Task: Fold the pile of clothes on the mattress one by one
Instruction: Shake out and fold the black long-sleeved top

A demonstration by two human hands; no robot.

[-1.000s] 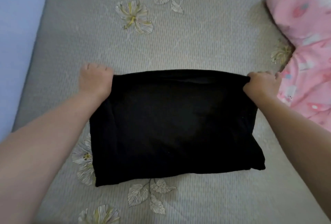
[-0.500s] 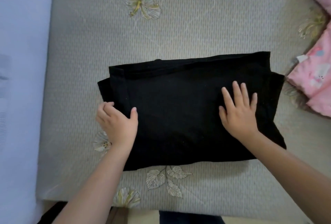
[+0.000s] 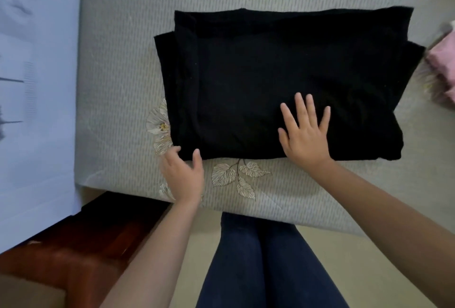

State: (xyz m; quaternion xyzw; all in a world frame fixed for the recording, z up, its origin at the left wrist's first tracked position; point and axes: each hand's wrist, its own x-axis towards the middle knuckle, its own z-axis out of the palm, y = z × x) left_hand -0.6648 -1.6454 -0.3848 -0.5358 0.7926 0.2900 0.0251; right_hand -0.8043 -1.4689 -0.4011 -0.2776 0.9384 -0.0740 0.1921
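A folded black garment (image 3: 283, 81) lies on the mattress (image 3: 123, 61), close to its near edge. The right hand (image 3: 304, 135) rests flat on it, fingers straight and spread. The left hand (image 3: 183, 175) pinches the garment's near left corner, thumb on top. Pink clothes (image 3: 443, 71) sit at the right edge.
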